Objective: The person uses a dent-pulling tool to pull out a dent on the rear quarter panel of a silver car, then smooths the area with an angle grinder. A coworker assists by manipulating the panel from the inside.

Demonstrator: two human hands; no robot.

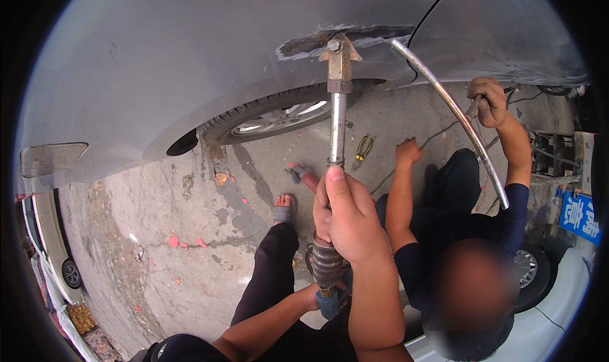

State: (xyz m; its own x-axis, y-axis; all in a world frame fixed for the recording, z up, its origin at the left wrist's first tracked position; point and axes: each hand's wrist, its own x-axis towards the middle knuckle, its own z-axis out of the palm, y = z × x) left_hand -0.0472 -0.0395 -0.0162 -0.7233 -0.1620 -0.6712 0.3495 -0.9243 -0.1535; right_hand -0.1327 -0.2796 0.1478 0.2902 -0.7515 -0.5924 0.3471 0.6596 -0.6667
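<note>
My right hand [349,209] is wrapped around the metal shaft [338,129] of a slide-hammer-type dent puller. Lower down, my left hand [314,296] grips the tool's blue rear end [328,305], behind a ribbed metal sleeve [327,267]; its fingers are partly hidden. The puller's bolted head [339,62] is at a long, scraped dent [304,45] in the grey car body panel [157,52]; contact is hard to tell. To its right, a curved, textured metal bar [449,98] slants across the view; what supports it cannot be told.
A co-worker crouches at right, one hand [490,102] raised by the bar, the other [409,150] lower, near a cable [440,132]. Yellow-handled pliers [364,150] and a red-bodied power tool [304,176] lie on concrete, near the car's wheel [280,119] and my foot.
</note>
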